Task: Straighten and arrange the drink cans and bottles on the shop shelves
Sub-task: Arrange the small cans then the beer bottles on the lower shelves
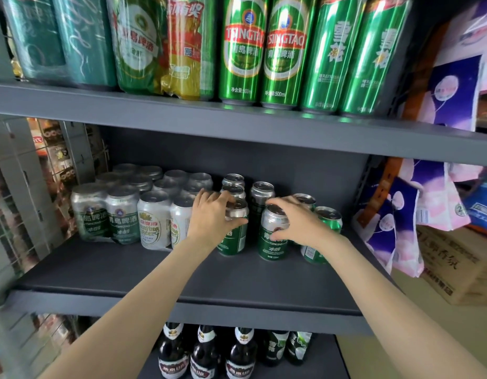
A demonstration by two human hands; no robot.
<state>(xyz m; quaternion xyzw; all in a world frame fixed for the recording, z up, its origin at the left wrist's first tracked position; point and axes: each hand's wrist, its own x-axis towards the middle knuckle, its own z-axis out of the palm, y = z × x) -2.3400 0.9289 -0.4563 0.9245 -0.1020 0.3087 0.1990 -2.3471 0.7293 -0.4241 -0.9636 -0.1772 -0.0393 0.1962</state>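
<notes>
Both hands on loose cans on the middle shelf: left hand fingers wrapped round one can, right hand clamped on its neighbour. They're packed tight, so a sloppy slide could topple the cans behind.

On the middle shelf, the left hand grips a green can while the right hand grips another can beside it. Tall green cans line the shelf above; dark bottles stand below.
</notes>
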